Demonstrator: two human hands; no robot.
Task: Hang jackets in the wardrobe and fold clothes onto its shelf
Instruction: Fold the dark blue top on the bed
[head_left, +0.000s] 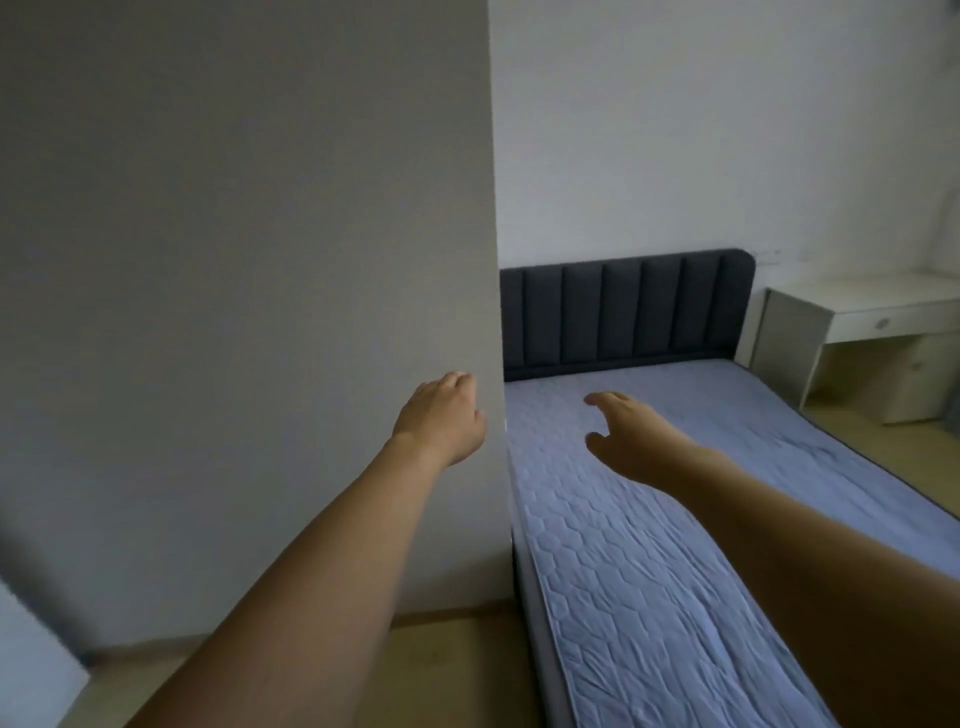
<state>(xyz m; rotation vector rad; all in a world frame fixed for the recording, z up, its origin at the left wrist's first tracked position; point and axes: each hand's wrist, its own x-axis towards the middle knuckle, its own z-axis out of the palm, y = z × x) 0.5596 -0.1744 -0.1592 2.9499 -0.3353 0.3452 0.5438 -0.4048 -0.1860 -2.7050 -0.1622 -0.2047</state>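
There are two hands, the left hand (441, 415) and the right hand (628, 436). I count one wardrobe panel (249, 260), one bed (675, 493), one headboard (623, 312) and one desk (857, 322).

One head-worn camera looks forward and slightly down along both outstretched arms. It sits close to a tall pale grey wardrobe panel (249, 291) on the left. A bed with a quilted blue mattress (675, 519) runs away on the right.

A bed (649, 545) with a quilted pale-blue mattress cover and a dark padded headboard (623, 306) stands against a white wall (675, 130). Beside its head sits a white table (857, 322) with a drawer. Light wood floor (457, 670) runs alongside.
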